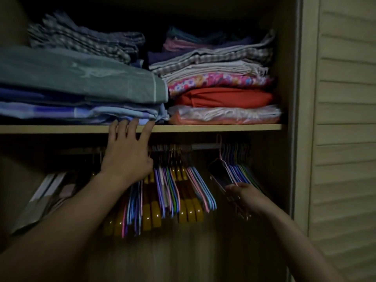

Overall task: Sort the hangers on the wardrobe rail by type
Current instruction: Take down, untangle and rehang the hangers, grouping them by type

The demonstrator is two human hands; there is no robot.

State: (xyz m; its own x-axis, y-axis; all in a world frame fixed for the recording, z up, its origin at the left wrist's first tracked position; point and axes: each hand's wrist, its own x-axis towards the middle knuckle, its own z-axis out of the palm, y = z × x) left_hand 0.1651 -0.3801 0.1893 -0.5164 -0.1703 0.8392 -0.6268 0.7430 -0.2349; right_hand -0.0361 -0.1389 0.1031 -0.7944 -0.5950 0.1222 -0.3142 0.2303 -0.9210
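A dark wardrobe rail (203, 147) runs under the shelf. Yellow wooden hangers (190, 212) hang mixed with thin coloured wire hangers (168, 192) in the middle. Another bunch of thin coloured hangers (242, 169) hangs at the right end. My left hand (128, 153) reaches up in front of the rail, fingers spread and straight, fingertips touching the shelf edge. My right hand (244, 197) grips the lower bar of a pink wire hanger (223, 165), whose hook pokes up just above the rail.
A wooden shelf (223, 127) above the rail carries stacks of folded cloth (219, 94). Hanging garments (46, 192) fill the left side under the rail. A slatted wardrobe door (345, 139) stands at the right.
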